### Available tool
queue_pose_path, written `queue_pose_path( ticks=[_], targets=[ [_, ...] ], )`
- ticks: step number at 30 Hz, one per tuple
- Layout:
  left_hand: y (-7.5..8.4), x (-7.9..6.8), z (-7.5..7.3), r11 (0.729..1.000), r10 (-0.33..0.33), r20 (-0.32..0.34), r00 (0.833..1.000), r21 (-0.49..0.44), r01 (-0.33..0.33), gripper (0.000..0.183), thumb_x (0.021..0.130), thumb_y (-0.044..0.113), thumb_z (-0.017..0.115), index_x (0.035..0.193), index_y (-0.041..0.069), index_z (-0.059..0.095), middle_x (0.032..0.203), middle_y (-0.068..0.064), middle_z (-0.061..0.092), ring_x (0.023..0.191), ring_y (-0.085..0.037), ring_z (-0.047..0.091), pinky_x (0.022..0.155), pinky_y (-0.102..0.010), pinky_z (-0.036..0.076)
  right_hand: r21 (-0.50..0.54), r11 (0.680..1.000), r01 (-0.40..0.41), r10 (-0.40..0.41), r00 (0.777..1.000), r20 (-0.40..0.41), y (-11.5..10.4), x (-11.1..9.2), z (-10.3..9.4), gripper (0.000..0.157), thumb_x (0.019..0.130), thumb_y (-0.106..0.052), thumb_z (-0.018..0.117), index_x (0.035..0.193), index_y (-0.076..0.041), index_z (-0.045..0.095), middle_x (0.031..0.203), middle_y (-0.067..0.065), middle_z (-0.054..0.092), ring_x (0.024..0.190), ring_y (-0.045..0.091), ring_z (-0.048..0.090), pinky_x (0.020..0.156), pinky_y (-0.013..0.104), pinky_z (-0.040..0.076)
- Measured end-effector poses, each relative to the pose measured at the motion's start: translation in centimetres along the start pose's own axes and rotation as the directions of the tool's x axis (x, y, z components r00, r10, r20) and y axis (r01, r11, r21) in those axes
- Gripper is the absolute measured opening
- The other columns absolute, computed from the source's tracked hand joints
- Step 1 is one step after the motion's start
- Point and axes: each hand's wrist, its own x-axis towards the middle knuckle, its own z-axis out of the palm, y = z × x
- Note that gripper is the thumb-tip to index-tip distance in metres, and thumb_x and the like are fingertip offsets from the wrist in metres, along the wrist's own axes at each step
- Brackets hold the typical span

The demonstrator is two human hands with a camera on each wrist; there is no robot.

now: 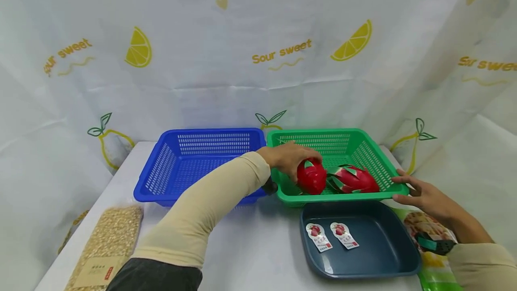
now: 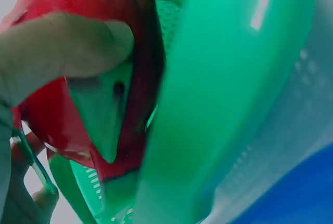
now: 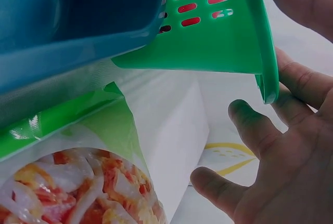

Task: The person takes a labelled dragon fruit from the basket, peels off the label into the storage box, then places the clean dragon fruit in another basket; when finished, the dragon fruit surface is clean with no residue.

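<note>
My left hand (image 1: 291, 158) grips a red dragon fruit (image 1: 312, 178) at the left side of the green basket (image 1: 319, 199). In the left wrist view, the thumb presses on the glossy skin of the dragon fruit (image 2: 104, 130), beside a green scale. Another dragon fruit (image 1: 355, 179) lies to its right on the basket floor. My right hand (image 1: 424, 199) is at the basket's front right corner. Its fingers are spread, some reaching the rim in the right wrist view, where the basket wall (image 3: 208, 52) shows red through the slots.
A blue basket (image 1: 161, 199) stands left of the green one. In front, a dark blue tray (image 1: 375, 255) holds two fruit-shaped labels (image 1: 319, 237). A bag of pale grains (image 1: 113, 228) lies at the left, and a green food packet (image 1: 438, 273) under the right forearm.
</note>
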Motion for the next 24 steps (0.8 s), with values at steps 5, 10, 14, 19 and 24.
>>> queue_pose_path(
  ticks=[5,10,14,19,24],
  targets=[
    [-0.4,0.3,0.9,0.999,-0.029,0.065,0.997,0.023,0.028,0.083,0.069,0.022,0.089,0.139,0.028,0.044,0.14,0.009,0.046,0.129,-0.014,0.039,0.11,-0.056,0.014,0.063,0.998,0.013,-0.013,1.0,0.0,0.2,0.0,0.4,0.054,0.098,-0.011,0.057,0.138,0.013,0.031,0.158,0.02,-0.006,0.129,0.063,0.005,0.078,0.007,0.035],
    [-0.9,-0.1,1.9,0.995,-0.089,0.105,0.99,0.062,0.083,0.082,0.071,0.019,0.087,0.139,0.034,0.043,0.141,0.011,0.046,0.131,-0.015,0.037,0.111,-0.057,0.01,0.066,0.998,0.017,-0.018,1.0,0.003,0.1,0.1,0.7,0.054,0.098,-0.012,0.057,0.139,0.013,0.03,0.158,0.02,-0.005,0.129,0.064,0.007,0.078,0.008,0.036],
    [-0.7,-0.3,2.2,0.983,-0.162,0.111,0.981,0.109,0.15,0.088,0.073,0.017,0.085,0.144,0.04,0.038,0.146,0.011,0.04,0.138,-0.016,0.026,0.11,-0.059,0.005,0.054,0.998,0.013,-0.013,1.0,-0.001,0.1,0.3,0.6,0.055,0.098,-0.012,0.057,0.138,0.013,0.031,0.155,0.028,-0.004,0.128,0.065,0.009,0.077,0.008,0.036],
    [-0.3,-0.8,1.7,0.975,-0.206,0.109,0.972,0.103,0.195,0.098,0.075,0.016,0.082,0.152,0.04,0.025,0.152,0.011,0.032,0.143,-0.021,0.017,0.11,-0.06,0.004,0.018,1.0,-0.007,0.007,1.0,-0.007,0.1,0.3,0.5,0.056,0.099,-0.015,0.057,0.141,0.011,0.03,0.157,0.025,-0.004,0.131,0.061,0.006,0.082,0.016,0.039],
    [-0.5,-2.7,0.3,0.974,-0.225,0.048,0.973,0.014,0.224,0.095,0.078,0.022,0.081,0.153,0.036,0.024,0.156,0.008,0.024,0.144,-0.023,0.014,0.109,-0.062,0.003,-0.054,0.998,-0.025,0.024,0.999,-0.028,-0.6,0.0,0.1,0.058,0.099,-0.019,0.057,0.142,0.009,0.029,0.156,0.027,0.0,0.139,0.048,0.007,0.098,0.043,0.039]
  ],
)
